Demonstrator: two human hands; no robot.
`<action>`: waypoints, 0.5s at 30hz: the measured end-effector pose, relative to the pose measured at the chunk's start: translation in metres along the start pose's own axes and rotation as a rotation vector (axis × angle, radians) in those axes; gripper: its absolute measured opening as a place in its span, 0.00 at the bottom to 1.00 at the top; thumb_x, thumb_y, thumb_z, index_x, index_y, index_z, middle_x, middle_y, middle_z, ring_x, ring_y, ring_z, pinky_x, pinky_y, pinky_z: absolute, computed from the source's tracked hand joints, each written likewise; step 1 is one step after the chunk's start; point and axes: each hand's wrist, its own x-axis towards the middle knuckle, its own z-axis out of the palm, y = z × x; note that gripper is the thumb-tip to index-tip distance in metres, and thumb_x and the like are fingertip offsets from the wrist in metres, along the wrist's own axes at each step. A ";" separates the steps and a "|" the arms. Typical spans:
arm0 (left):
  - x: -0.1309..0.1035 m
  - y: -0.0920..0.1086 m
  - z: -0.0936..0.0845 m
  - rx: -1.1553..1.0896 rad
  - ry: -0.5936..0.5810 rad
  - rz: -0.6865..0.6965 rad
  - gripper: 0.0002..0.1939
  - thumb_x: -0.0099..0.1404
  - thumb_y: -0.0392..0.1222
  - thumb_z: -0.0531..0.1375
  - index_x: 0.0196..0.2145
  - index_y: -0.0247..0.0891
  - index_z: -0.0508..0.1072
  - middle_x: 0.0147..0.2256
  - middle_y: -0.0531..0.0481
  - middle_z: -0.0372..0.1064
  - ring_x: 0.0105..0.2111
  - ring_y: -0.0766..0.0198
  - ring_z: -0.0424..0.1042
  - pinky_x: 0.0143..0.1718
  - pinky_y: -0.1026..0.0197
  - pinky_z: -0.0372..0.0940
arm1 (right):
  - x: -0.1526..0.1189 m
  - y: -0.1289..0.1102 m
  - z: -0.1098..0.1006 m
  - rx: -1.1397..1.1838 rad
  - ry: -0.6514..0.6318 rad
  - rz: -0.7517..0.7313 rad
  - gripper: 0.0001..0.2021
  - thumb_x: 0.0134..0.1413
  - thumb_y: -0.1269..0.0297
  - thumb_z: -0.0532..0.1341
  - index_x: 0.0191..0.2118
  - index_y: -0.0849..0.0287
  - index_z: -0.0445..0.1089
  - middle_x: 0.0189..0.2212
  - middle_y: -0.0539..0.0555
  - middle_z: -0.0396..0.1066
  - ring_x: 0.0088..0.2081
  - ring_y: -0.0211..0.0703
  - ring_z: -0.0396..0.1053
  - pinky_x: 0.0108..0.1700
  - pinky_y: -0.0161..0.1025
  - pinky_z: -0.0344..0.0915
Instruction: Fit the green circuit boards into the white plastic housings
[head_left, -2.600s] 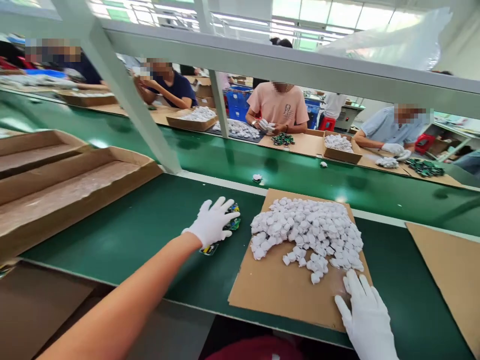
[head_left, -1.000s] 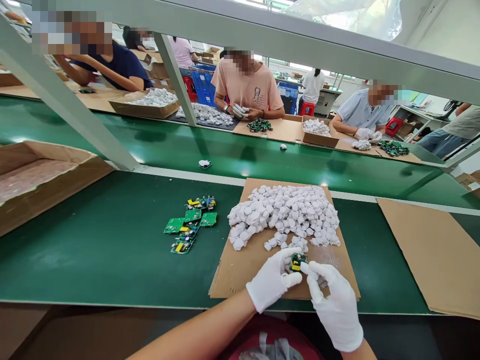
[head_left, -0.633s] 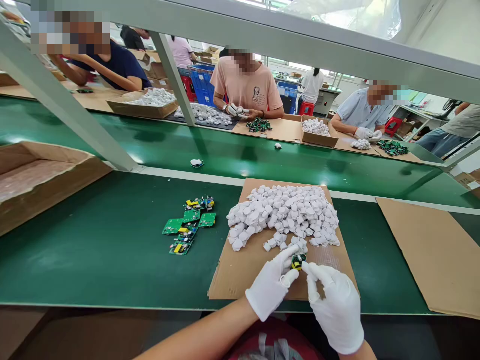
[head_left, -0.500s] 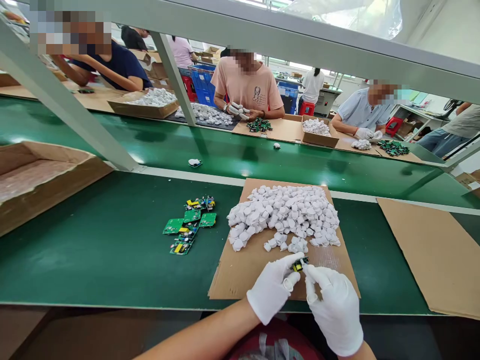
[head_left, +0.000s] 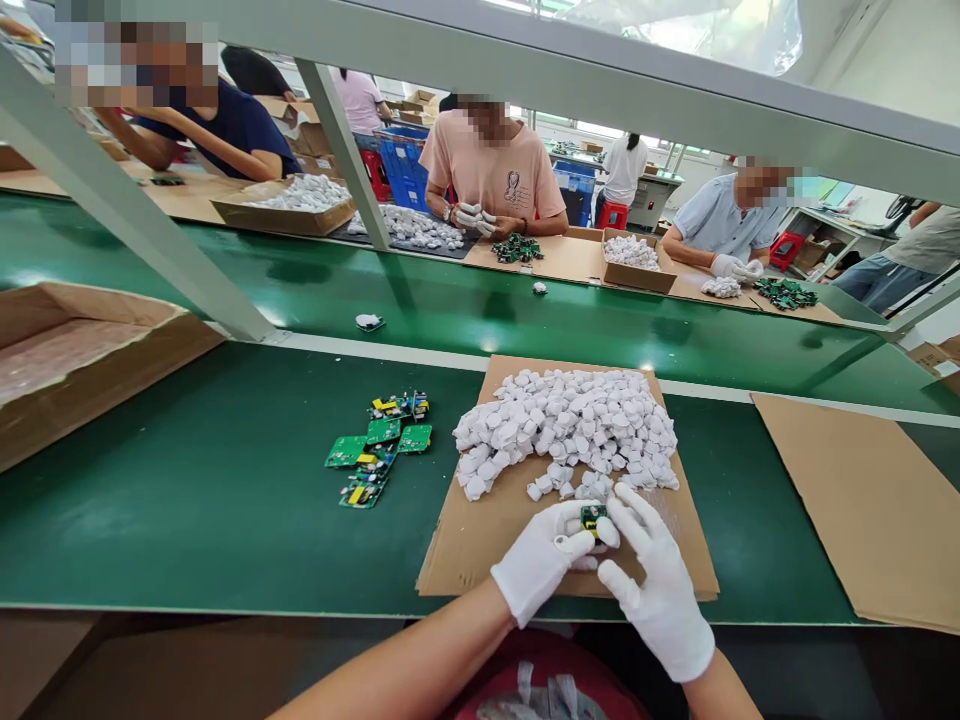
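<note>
My white-gloved left hand (head_left: pixel 551 555) grips a small green circuit board (head_left: pixel 593 517) with a yellow component on it, above the front of a cardboard sheet (head_left: pixel 480 555). Close by on the right, my gloved right hand (head_left: pixel 656 580) has its fingers spread, the fingertips near the board's edge; whether they touch it I cannot tell. Just beyond both hands lies a big heap of small white wrapped pieces (head_left: pixel 577 425) on the cardboard. Several loose circuit boards (head_left: pixel 384 430) with yellow parts rest on the green bench to the left.
An open cardboard box (head_left: pixel 105 350) stands at the left, and a flat cardboard sheet (head_left: pixel 862 500) lies at the right. Behind a white rail runs a green belt (head_left: pixel 450 310) carrying a white-topped board (head_left: pixel 370 322). Slanted metal posts (head_left: pixel 142 170) cross the view. Co-workers sit opposite.
My right hand's fingers have come apart from their pinch and spread. The board has turned in my left hand, showing its green face. Pieces on the belt have shifted left.
</note>
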 end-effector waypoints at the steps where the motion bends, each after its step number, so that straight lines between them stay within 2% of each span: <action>1: -0.001 0.002 0.000 -0.007 0.008 -0.007 0.24 0.47 0.47 0.68 0.41 0.35 0.71 0.34 0.48 0.69 0.32 0.66 0.68 0.33 0.65 0.63 | 0.001 0.000 -0.002 0.033 -0.003 0.011 0.22 0.56 0.63 0.57 0.57 0.57 0.61 0.55 0.61 0.62 0.52 0.51 0.64 0.50 0.48 0.67; 3: -0.003 0.005 0.002 -0.007 0.015 -0.037 0.25 0.46 0.46 0.68 0.41 0.36 0.70 0.34 0.49 0.69 0.32 0.68 0.67 0.33 0.65 0.63 | 0.003 0.000 -0.003 0.031 0.038 0.018 0.18 0.56 0.64 0.57 0.53 0.55 0.65 0.53 0.59 0.64 0.52 0.50 0.65 0.50 0.48 0.67; 6: -0.005 0.006 0.007 0.006 0.010 -0.079 0.20 0.48 0.47 0.67 0.37 0.34 0.70 0.31 0.51 0.67 0.28 0.70 0.66 0.32 0.66 0.62 | 0.002 -0.001 0.003 -0.043 0.116 -0.043 0.11 0.54 0.66 0.59 0.44 0.52 0.71 0.49 0.58 0.68 0.48 0.48 0.68 0.47 0.47 0.69; 10: 0.000 0.001 0.013 0.064 0.010 0.004 0.18 0.47 0.49 0.67 0.29 0.33 0.68 0.23 0.54 0.64 0.21 0.73 0.62 0.25 0.68 0.58 | 0.001 -0.002 0.012 -0.116 0.197 -0.128 0.13 0.52 0.69 0.61 0.45 0.51 0.69 0.47 0.57 0.69 0.48 0.49 0.67 0.45 0.48 0.68; 12: 0.002 -0.003 0.013 0.070 0.004 0.018 0.18 0.46 0.48 0.67 0.25 0.33 0.65 0.21 0.54 0.64 0.19 0.72 0.62 0.24 0.67 0.58 | 0.001 -0.003 0.013 -0.115 0.190 -0.137 0.14 0.51 0.68 0.61 0.45 0.50 0.69 0.48 0.57 0.69 0.49 0.49 0.67 0.45 0.48 0.68; 15: 0.003 -0.009 0.011 0.059 0.014 -0.012 0.18 0.48 0.50 0.66 0.24 0.34 0.66 0.20 0.53 0.65 0.19 0.70 0.63 0.24 0.65 0.59 | 0.000 -0.001 0.014 -0.054 0.141 -0.116 0.13 0.51 0.68 0.61 0.45 0.51 0.69 0.48 0.57 0.68 0.49 0.48 0.67 0.45 0.48 0.68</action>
